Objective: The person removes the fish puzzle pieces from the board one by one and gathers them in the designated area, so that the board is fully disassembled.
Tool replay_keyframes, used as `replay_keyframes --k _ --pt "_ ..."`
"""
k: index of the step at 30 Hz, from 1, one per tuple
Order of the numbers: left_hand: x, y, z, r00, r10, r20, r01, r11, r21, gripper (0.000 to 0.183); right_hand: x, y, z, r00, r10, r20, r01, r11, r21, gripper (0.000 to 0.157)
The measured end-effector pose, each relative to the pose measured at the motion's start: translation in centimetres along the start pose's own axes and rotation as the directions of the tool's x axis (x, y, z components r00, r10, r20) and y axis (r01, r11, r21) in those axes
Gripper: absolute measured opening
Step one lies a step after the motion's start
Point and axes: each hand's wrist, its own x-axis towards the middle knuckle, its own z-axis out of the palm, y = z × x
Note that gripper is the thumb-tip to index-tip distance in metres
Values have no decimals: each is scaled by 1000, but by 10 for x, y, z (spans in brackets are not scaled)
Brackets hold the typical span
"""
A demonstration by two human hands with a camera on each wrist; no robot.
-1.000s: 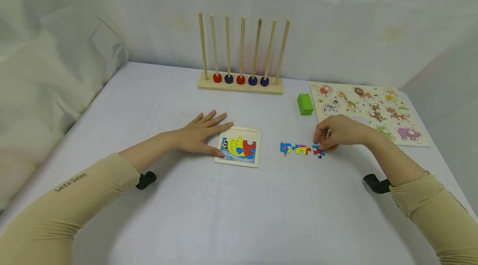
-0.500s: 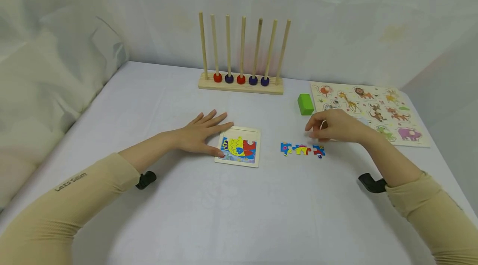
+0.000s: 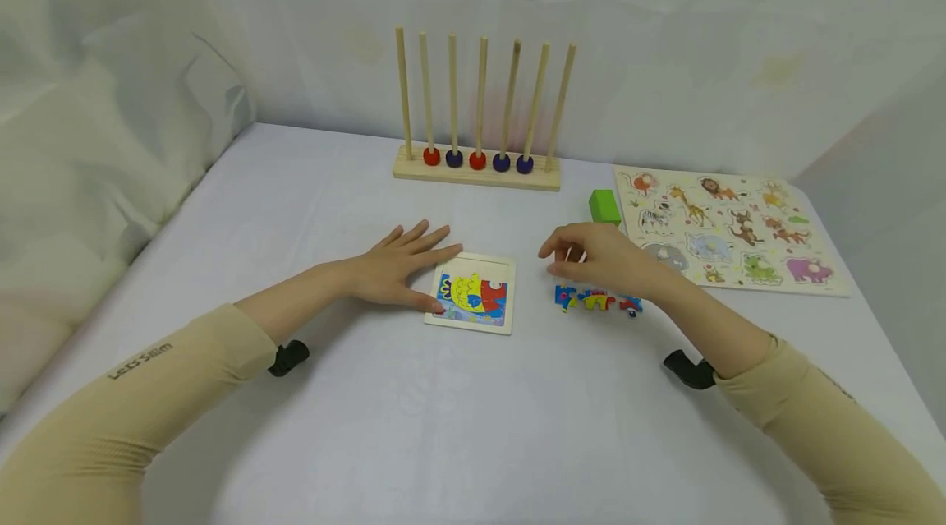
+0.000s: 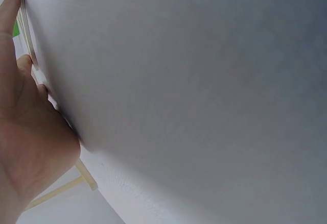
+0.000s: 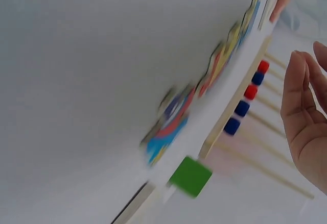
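Note:
My left hand [image 3: 384,270] lies with its fingers spread, thumb and forefinger touching a small wooden puzzle tray [image 3: 473,330]. Inside the tray are joined pieces [image 3: 469,295] in yellow, red and blue; its upper strip shows bare wood. My right hand [image 3: 602,258] hovers bent to the right of the tray, with nothing visible between its fingers [image 5: 294,89]. Beneath it, three loose jigsaw pieces lie in a row: a blue one [image 3: 565,296], a yellow and red one [image 3: 594,301], and a red and blue one [image 3: 631,305], partly hidden by the hand.
A wooden rod stand [image 3: 476,173] with red and dark blue beads stands at the back. Right of it sit a green block [image 3: 604,207] and an animal puzzle board [image 3: 739,233]. White cloth [image 3: 414,426] covers the table.
My right hand has left the rightmost jigsaw piece, risen and moved left above the row. All three pieces stay on the table. The left hand has kept its place on the tray.

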Motion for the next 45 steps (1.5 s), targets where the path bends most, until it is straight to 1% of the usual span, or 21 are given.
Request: replay_keyframes --k 5,10,13,16,21,24,30,36,41,45 --pt "0 1 0 1000 -2 -7 2 1000 5 97 14 -19 15 998 -65 11 65 998 -1 22" --pt "-1 1 -1 1000 -4 -5 4 1000 4 96 30 -37 29 995 -69 73 68 998 11 24" --pt "-1 1 -2 1000 -3 -3 3 1000 3 96 39 -45 36 991 -77 109 74 997 23 24" --pt "-1 0 -1 1000 9 -9 -9 1000 -2 95 47 -50 41 987 -93 128 90 996 27 25" --pt "-1 -1 -1 1000 15 -10 -15 1000 -8 95 60 -56 45 983 -106 147 103 994 28 30" --pt "0 -3 0 1000 6 -2 -6 1000 -8 94 67 -58 48 980 -110 167 105 994 34 32" --pt "-1 -3 0 1000 23 -13 -23 1000 -12 91 78 -61 57 973 -100 210 88 994 69 33" --pt "-3 -3 -1 999 37 -23 -37 999 -13 90 81 -60 64 968 -121 219 109 992 65 36" --pt "-2 -3 0 999 39 -21 -39 999 -10 90 81 -57 70 966 -123 229 121 992 25 36" --pt "-1 -3 0 999 44 -23 -44 999 -13 90 79 -56 72 968 -125 219 127 992 6 36"
